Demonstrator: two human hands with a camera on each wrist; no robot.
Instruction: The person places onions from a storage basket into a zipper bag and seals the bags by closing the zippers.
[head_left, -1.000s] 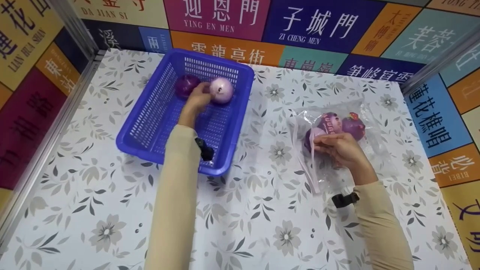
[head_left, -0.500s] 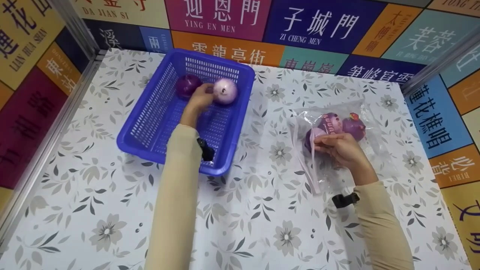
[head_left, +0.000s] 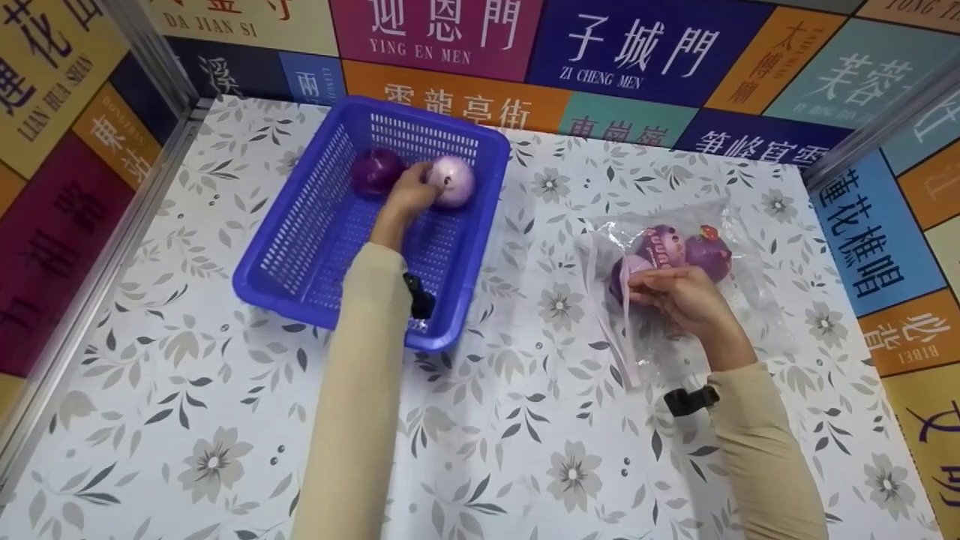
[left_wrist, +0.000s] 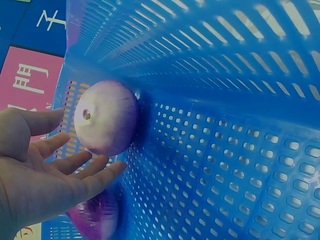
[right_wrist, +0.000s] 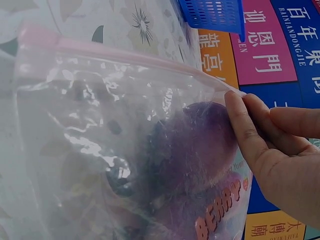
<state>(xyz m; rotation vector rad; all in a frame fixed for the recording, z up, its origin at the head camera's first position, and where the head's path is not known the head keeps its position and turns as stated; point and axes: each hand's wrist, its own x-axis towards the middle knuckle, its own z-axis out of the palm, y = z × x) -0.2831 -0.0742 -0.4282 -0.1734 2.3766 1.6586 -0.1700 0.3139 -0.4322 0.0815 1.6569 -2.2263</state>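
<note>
In the head view my left hand [head_left: 409,193] is inside the blue plastic basket [head_left: 491,225], beside a pale purple onion [head_left: 456,182]. The left wrist view shows its fingers spread and relaxed near the onion [left_wrist: 110,120], not wrapped round it. A darker, glossy purple onion [head_left: 377,171] lies to the left in the basket. My right hand [head_left: 686,300] pinches the pink-edged mouth of a clear zip bag [head_left: 757,315]; the right wrist view shows thumb and fingers at that rim. Several round purple things [head_left: 706,255] are inside the bag, which has BERRY printed on it.
A white table [head_left: 487,465] with a grey leaf and flower pattern lies under everything. Coloured panels [head_left: 435,34] with large characters stand as walls behind and at both sides. The basket's raised walls surround the left hand.
My left hand has shifted slightly right toward the pale onion, which has moved a little to the right in the basket. The right hand and the bag have stayed still.
</note>
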